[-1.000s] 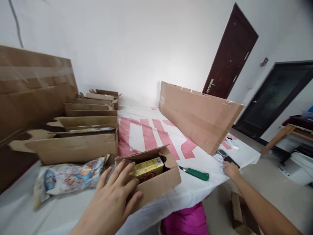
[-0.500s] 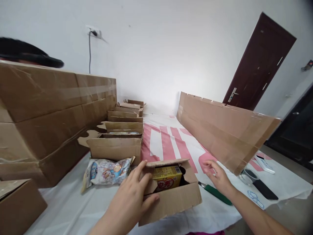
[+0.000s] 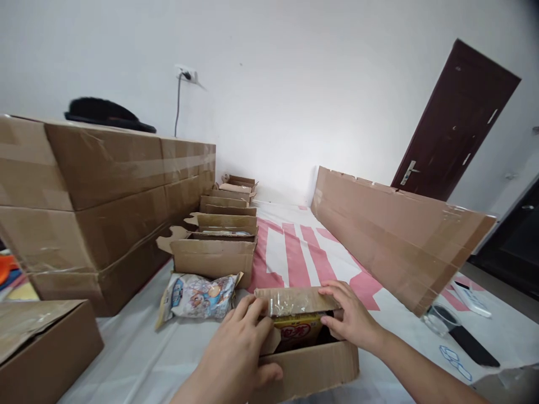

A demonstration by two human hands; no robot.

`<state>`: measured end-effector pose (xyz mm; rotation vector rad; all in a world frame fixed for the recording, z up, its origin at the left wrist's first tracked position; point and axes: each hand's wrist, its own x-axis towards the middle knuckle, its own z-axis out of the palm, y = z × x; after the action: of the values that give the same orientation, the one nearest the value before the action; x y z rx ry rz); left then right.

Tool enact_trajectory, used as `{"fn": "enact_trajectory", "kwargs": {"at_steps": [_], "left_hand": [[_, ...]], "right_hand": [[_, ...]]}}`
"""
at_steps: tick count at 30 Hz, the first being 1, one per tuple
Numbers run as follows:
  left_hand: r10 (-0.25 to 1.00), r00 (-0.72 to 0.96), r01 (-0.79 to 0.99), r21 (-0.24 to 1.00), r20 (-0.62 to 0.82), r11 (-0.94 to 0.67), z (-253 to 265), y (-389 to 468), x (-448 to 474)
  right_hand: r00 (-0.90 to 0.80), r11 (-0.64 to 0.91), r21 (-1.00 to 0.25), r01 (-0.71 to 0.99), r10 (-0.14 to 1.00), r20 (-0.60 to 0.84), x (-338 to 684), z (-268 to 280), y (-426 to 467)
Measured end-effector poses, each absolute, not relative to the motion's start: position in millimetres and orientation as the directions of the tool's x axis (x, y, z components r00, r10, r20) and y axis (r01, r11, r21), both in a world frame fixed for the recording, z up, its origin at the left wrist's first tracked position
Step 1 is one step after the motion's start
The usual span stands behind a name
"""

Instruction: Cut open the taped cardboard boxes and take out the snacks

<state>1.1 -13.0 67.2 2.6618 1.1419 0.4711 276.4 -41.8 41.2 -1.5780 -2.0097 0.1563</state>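
A small open cardboard box (image 3: 315,367) sits in front of me at the table's near side. Inside it is a yellow packet (image 3: 297,331) with red lettering, partly covered by the far flap (image 3: 295,303), which leans inward. My left hand (image 3: 238,353) is closed round the box's left end, thumb on the near wall. At the right end, my right hand (image 3: 353,317) grips the far flap, fingers on top and thumb below. A printed snack bag (image 3: 202,297) lies just beyond my left hand.
Several open cardboard boxes (image 3: 213,255) stand in a row behind the bag. Stacked cartons (image 3: 122,224) rise at left, near another carton (image 3: 54,348). A cardboard panel (image 3: 387,230) stands at right, beside a clear cup (image 3: 440,320) and a black object (image 3: 474,345).
My right hand has moved left onto the box's far flap, which now tilts over the yellow packet. My left hand stays on the box. The view has shifted, and the green-handled tool is hidden.
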Motion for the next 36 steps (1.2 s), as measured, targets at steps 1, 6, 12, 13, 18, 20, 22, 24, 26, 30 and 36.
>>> {"fn": "enact_trajectory", "kwargs": {"at_steps": [1,6,12,13,18,20,22,24,26,30,36], "left_hand": [[0.73,0.649,0.662,0.313,0.214,-0.681,67,-13,1],[0.741,0.638,0.671,0.321,0.209,-0.668,63,-12,-3],[0.727,0.653,0.653,0.33,0.209,-0.682,50,-7,-6],[0.72,0.653,0.636,0.346,0.236,-0.69,50,-7,-6],[0.715,0.556,0.551,0.457,0.424,-0.699,44,2,-5],[0.744,0.525,0.525,0.531,0.412,-0.665,37,13,-4],[0.754,0.551,0.439,0.644,0.357,-0.626,28,27,-3],[0.745,0.588,0.329,0.748,0.316,-0.576,20,38,-3],[0.737,0.604,0.257,0.802,0.302,-0.54,15,45,-4],[0.725,0.623,0.255,0.8,0.293,-0.543,14,46,-6],[0.714,0.638,0.264,0.79,0.287,-0.553,17,40,-4]], "right_hand": [[-0.14,0.296,-0.418,0.859,0.921,0.363,276,42,-42],[-0.132,0.268,-0.342,0.901,0.919,0.371,272,45,-41],[-0.138,0.3,-0.358,0.884,0.9,0.413,274,48,-39],[-0.125,0.298,-0.381,0.875,0.9,0.417,275,49,-38],[0.053,0.196,-0.605,0.772,0.928,0.368,285,57,-33],[0.125,0.15,-0.687,0.711,0.934,0.334,290,55,-26],[0.183,0.108,-0.721,0.684,0.932,0.313,296,48,-16],[0.229,0.083,-0.716,0.693,0.916,0.328,302,41,-7],[0.26,0.08,-0.693,0.716,0.891,0.372,306,36,-4],[0.105,0.254,-0.526,0.812,0.822,0.56,295,46,-25],[-0.421,0.561,-0.139,0.816,0.741,0.523,254,75,-66]]}}
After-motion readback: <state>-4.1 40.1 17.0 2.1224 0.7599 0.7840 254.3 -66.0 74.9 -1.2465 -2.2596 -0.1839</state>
